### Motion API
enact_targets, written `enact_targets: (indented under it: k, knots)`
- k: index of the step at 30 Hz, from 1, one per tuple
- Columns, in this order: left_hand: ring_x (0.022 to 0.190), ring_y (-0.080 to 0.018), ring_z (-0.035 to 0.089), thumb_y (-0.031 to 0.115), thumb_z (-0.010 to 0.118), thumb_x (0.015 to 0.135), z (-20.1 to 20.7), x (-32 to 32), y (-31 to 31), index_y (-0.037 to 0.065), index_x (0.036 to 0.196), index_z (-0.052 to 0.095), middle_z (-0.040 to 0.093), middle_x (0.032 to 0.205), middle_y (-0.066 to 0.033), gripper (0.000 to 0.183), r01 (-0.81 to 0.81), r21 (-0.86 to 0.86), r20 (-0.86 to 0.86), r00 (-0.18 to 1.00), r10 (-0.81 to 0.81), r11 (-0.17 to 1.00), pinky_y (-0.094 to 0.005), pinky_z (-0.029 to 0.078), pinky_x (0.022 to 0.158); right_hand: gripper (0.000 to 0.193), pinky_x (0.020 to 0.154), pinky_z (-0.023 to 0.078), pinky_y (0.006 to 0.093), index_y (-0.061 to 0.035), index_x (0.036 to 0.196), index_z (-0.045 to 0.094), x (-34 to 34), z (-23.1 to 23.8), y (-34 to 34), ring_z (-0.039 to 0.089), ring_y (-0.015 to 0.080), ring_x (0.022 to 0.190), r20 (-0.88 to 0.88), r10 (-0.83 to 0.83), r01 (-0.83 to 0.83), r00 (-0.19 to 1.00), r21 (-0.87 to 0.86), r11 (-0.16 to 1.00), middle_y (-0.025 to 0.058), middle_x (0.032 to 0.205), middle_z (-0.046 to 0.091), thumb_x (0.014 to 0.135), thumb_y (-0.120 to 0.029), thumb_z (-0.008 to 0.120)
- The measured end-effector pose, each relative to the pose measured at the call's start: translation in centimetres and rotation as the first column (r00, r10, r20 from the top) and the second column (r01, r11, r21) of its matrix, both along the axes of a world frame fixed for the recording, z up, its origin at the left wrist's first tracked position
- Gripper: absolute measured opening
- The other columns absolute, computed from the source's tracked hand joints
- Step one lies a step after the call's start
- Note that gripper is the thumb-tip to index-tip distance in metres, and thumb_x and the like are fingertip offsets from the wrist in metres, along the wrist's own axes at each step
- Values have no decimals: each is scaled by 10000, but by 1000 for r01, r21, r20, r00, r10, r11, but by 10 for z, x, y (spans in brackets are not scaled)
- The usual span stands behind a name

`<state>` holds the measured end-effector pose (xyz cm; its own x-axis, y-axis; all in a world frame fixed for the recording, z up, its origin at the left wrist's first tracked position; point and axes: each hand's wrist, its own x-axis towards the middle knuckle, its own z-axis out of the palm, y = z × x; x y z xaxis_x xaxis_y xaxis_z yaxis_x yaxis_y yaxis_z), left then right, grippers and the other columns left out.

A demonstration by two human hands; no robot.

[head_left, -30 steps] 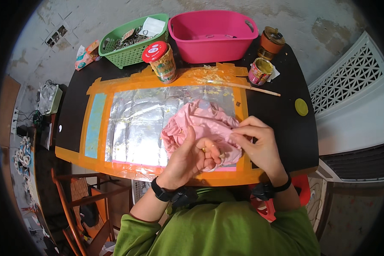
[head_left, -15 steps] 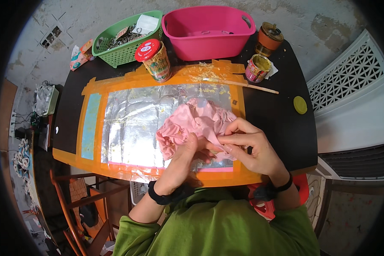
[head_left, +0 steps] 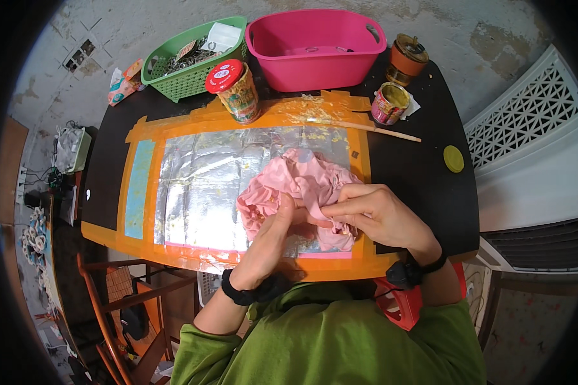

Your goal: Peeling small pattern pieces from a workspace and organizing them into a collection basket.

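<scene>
Pink cloth (head_left: 295, 176): bunched in loose folds on the right part of the foil sheet (head_left: 193, 186), with its near side between the two hands.
Left hand (head_left: 271, 236): thumb against the near side of the cloth, fingers mostly hidden among the folds — whether they pinch anything, I cannot tell.
Right hand (head_left: 380, 213): thumb and forefinger appear to pinch a narrow fold, just beside the left fingers.
Cloth, done: gathered up, with both hands at it; beyond that, no finished part can be made out.
Cloth, left: judged from its loose creases, the handling looks midway — it is neither flat nor neatly folded, and how much remains I cannot tell.
Foil's edge: orange tape (head_left: 146, 212) frames it on the black bench (head_left: 424, 192).
Far right of the bench: a small pot (head_left: 386, 110) with its top uncovered, a yellow lid (head_left: 453, 159) lying apart on the right, and a wooden stick (head_left: 391, 133) nearer than the pot; none is in hand.
Far side of the bench: a red-lidded tub (head_left: 241, 99), a green basket (head_left: 189, 83) and a pink basin (head_left: 314, 70), all well apart from the hands.
</scene>
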<state>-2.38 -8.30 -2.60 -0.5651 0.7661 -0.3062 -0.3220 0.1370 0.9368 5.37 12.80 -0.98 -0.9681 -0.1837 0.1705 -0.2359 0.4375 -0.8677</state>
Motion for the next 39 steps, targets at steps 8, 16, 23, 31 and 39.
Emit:
enact_targets:
  k: [8,16,23,31,39]
  knots:
    - [989,-196,539,527,238,1059,-12,1,-3,-48,1030,630,579,1009,-72,697,57,-36,-221,973,-63,998,-311,429,899,140,660,496,366,-1,914,685,-4,-6,-11,640,279,744,16,-54,52,998,128,990,108,841,645,818,-101,699]
    - [1130,-227,557,571,258,1036,-5,6,-9,-63,1289,522,597,1218,-128,732,43,104,2,999,-44,994,-341,430,991,129,574,473,312,-17,850,591,-1,-15,-10,613,172,652,-14,-219,220,976,22,975,71,762,599,859,-105,685]
    - [1229,-328,555,724,208,951,-16,-3,-16,-71,1376,447,566,1310,-221,933,-123,408,449,890,-82,905,-422,435,1055,100,547,437,196,-12,899,600,8,-28,4,531,21,637,347,-342,478,873,-470,742,-39,795,574,935,-92,648]
    - [1282,-338,512,701,247,960,-18,-7,-13,-28,1437,362,521,1370,-187,879,-179,512,525,840,-141,840,-431,412,1083,128,633,445,195,17,956,674,7,-29,-1,573,46,751,55,-243,248,968,-329,911,23,889,617,846,-6,735]
    - [1309,-335,473,603,337,1000,-9,-4,-8,-25,1374,433,502,1369,-189,738,-433,565,636,771,-35,703,-499,346,1140,177,633,467,216,26,950,688,14,-37,-8,599,74,752,-4,-304,283,953,-354,891,49,884,643,792,21,768]
